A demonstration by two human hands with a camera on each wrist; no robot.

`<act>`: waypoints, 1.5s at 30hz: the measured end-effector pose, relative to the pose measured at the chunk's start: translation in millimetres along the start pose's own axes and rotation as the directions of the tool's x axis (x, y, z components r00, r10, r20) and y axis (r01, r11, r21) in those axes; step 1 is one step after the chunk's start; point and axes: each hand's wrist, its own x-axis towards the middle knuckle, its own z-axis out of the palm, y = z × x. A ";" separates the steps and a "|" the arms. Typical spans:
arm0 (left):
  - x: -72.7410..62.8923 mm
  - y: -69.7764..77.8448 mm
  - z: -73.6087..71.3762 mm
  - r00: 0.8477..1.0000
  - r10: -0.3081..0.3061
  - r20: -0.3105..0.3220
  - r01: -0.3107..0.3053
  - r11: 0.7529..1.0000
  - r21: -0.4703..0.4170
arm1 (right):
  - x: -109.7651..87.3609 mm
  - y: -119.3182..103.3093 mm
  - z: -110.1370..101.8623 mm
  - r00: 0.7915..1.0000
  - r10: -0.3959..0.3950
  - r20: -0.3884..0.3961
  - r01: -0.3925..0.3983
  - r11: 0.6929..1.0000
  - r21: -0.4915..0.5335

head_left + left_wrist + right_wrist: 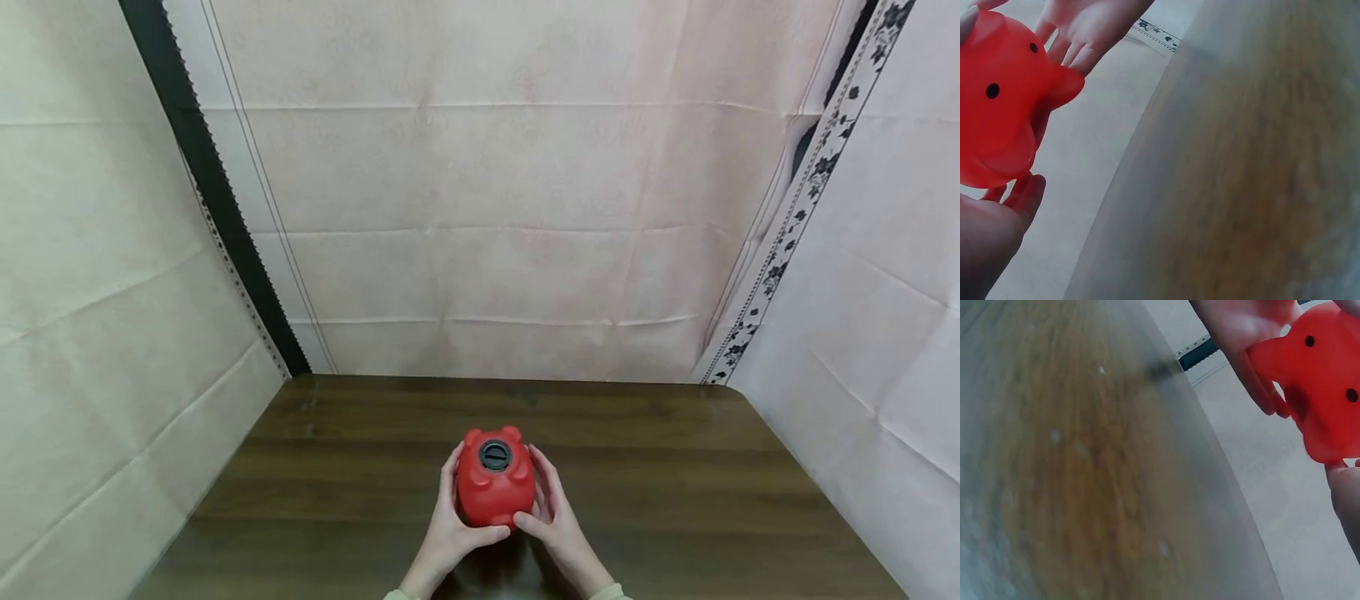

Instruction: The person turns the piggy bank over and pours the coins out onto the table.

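Observation:
A red piggy bank (495,492) is held up over the brown table by both hands. Its underside faces the head camera, with a round black plug (495,456) set among short stubby feet. My left hand (452,527) grips its left side, thumb along the near edge. On the opposite side my right hand (553,523) grips it too, its thumb pressed at the near right corner. Both wrist views show the piggy bank's dark eyes, such as one black eye (992,91), and its protruding snout (1266,357).
The wood-grain table (322,483) stretches out beneath the hands. Pale creased cloth hangs behind it as a back wall (487,275), with more cloth at the left (112,350) and right (847,350). A black strip (225,208) runs down the left corner.

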 end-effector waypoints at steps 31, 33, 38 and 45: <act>-5.6 -9.2 1.7 0.999 -0.042 0.008 0.043 0.991 -0.130 | -6.3 0.8 0.4 0.981 0.110 -0.161 -0.141 0.969 -0.202; -5.5 -8.1 2.3 0.998 -0.062 0.015 0.064 0.988 -0.141 | -6.7 -0.5 0.2 0.981 0.106 -0.160 -0.139 0.968 -0.211; -3.6 -6.2 5.2 0.996 -0.084 0.039 0.089 0.980 -0.176 | -6.9 -4.8 -1.3 0.980 0.096 -0.173 -0.135 0.964 -0.228; -1.8 -6.2 5.4 0.993 -0.060 0.099 0.079 0.977 -0.200 | -7.2 -6.9 -3.7 0.986 0.064 -0.156 -0.107 0.953 -0.284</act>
